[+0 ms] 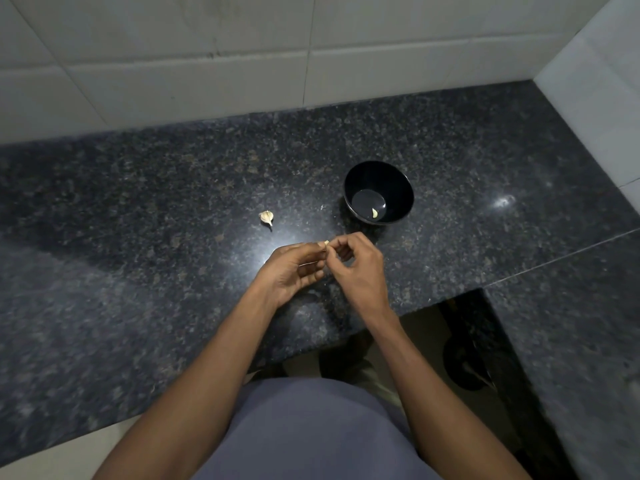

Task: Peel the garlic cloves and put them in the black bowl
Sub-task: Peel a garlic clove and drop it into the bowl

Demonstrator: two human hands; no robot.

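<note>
**Fingers pinching clove, peel in progress**

Fingers (320, 249) of both hands pinch one garlic clove (326, 242) above the desk (138, 271). Small, light, papery-skinned; likely slippery, best gripped at its ends. Beyond: garlic bulb (266, 217), then black bowl (379, 191) containing one peeled clove (374, 213).

bare forearms (214, 358) — no sleeves, grey-blue shirt (311, 431)

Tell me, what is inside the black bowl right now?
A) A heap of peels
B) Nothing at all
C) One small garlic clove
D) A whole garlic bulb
C: a single pale garlic clove lies on the bottom of the black bowl; the remaining piece of the garlic bulb sits out on the counter to the bowl's left.
</note>
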